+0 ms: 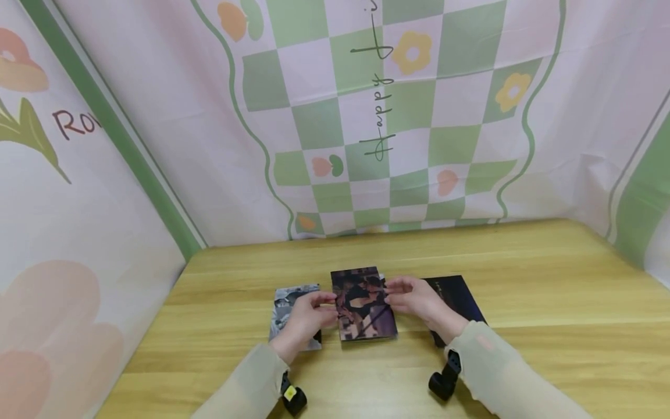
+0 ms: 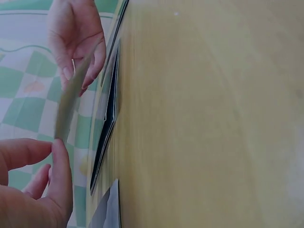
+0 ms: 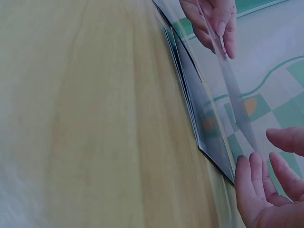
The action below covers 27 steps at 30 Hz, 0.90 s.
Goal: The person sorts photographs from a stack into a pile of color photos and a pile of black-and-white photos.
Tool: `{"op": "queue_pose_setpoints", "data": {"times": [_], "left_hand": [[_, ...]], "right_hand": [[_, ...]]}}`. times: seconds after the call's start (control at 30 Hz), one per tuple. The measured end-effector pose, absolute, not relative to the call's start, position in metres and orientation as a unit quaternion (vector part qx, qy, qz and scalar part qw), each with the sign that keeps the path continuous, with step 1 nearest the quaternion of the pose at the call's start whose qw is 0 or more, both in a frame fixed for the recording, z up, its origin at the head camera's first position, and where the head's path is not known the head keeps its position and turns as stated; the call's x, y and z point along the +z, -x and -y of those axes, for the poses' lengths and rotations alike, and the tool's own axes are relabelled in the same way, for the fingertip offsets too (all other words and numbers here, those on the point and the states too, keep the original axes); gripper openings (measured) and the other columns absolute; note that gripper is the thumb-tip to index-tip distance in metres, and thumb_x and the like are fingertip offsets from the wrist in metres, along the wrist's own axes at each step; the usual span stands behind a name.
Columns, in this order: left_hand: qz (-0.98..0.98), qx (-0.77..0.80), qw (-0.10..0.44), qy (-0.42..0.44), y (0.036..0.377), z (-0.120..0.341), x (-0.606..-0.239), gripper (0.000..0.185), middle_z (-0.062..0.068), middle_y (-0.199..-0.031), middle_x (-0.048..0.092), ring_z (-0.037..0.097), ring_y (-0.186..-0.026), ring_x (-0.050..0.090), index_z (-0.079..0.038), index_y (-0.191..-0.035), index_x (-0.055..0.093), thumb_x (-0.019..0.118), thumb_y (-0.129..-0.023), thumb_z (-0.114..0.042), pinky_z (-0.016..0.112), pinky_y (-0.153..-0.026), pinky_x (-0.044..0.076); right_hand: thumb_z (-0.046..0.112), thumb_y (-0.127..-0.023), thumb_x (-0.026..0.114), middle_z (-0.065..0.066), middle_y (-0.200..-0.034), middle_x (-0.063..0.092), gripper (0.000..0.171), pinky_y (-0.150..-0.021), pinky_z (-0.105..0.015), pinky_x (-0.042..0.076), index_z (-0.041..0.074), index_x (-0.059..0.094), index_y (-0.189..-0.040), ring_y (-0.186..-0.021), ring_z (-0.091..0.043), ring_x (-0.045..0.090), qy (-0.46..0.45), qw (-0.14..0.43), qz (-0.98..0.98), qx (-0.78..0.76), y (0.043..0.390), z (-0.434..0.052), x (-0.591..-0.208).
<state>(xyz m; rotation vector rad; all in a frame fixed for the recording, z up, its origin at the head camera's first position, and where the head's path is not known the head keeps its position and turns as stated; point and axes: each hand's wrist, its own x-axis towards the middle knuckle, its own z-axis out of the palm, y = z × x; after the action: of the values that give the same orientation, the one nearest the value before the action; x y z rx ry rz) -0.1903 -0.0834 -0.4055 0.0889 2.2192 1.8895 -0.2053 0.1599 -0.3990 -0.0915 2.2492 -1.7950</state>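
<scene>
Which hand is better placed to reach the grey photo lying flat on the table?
Probably left: the left hand holds the middle photo directly over the grey photo; the right hand is on the far side.

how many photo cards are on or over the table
3, at least: one photo card held above the table between both hands, a grey one lying under the left hand, a dark one by the right hand. More may lie beneath.

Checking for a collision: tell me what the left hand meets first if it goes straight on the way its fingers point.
Probably the right hand, just across the photo card both hands hold; depth is unclear.
</scene>
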Motion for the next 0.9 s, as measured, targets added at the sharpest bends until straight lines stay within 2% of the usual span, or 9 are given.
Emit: {"op": "queue_pose_setpoints", "data": {"times": [0.17,0.4,0.53,0.9], "left_hand": [[-0.748,0.653,0.12,-0.02,0.191,0.084,-0.406,0.034,0.019,-0.112,0.059,0.012,-0.083,0.062,0.006,-0.123,0.055,0.059,-0.089,0.003,0.029,-0.081,0.057],[-0.736,0.664,0.133,-0.019,0.19,0.083,-0.405,0.033,0.016,-0.113,0.059,0.012,-0.085,0.062,0.006,-0.122,0.056,0.058,-0.089,0.003,0.028,-0.081,0.057],[-0.724,0.675,0.138,-0.028,0.187,0.08,-0.404,0.034,0.017,-0.115,0.059,0.012,-0.086,0.062,0.006,-0.124,0.055,0.058,-0.09,0.002,0.03,-0.083,0.056],[-0.691,0.708,0.14,-0.036,0.185,0.059,-0.402,0.036,0.017,-0.113,0.057,0.011,-0.083,0.062,0.009,-0.123,0.054,0.058,-0.087,0.006,0.03,-0.084,0.056]], "right_hand": [[0.001,-0.092,0.056,-0.025,-0.121,0.055,0.041,-0.083,-0.036,0.057,-0.01,0.045,-0.13,-0.096,-0.017,0.063,0.032,0.128,-0.772,-0.621,0.206,-0.16,-0.4],[0.001,-0.091,0.058,-0.013,-0.108,0.061,0.04,-0.075,-0.031,0.057,-0.008,0.048,-0.128,-0.084,-0.009,0.062,0.022,0.131,-0.766,-0.629,0.205,-0.162,-0.397],[0.002,-0.091,0.058,-0.011,-0.108,0.06,0.041,-0.073,-0.027,0.057,-0.009,0.047,-0.129,-0.083,-0.008,0.062,0.023,0.138,-0.759,-0.636,0.204,-0.166,-0.395],[0.004,-0.092,0.057,-0.012,-0.109,0.058,0.046,-0.075,-0.026,0.057,-0.012,0.042,-0.132,-0.087,-0.008,0.061,0.041,0.135,-0.763,-0.63,0.196,-0.188,-0.388]]}}
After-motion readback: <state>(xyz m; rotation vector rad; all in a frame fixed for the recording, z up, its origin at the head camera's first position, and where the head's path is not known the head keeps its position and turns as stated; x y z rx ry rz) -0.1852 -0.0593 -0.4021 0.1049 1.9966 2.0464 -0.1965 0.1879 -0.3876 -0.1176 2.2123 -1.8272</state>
